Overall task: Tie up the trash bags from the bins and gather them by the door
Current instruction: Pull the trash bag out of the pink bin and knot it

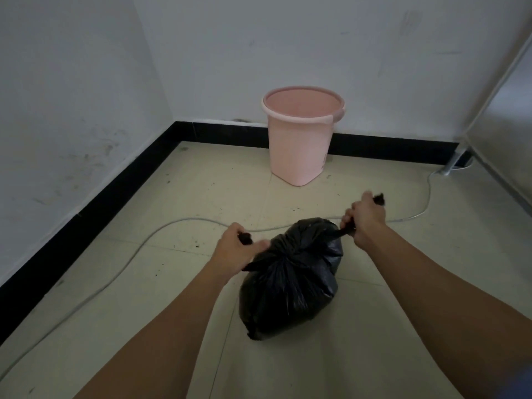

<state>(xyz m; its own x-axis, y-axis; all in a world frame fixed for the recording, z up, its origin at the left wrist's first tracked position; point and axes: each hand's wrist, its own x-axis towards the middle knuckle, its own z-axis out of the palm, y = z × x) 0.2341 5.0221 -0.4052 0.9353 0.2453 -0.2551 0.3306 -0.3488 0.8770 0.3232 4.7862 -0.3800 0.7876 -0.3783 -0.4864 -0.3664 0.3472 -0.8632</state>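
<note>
Two bare forearms reach in from the bottom edge, cut off near the elbows. Between them a full black trash bag sits on the pale tiled floor, its contents hidden by the opaque plastic. The left hand has its grip clenched round one twisted tail of the bag's neck. The right hand has its grip clenched round the other tail, a short black end poking past the fist. Both tails stretch taut to opposite sides. Whether a knot sits in the gathered folds between them is hard to make out. The fingertips curl out of sight. Beyond the bag a grey cable snakes over the floor. Farther off, a pink bin stands against the black skirting of a scuffed white wall. At the right edge, a grey panel on a metal leg is cut off.
</note>
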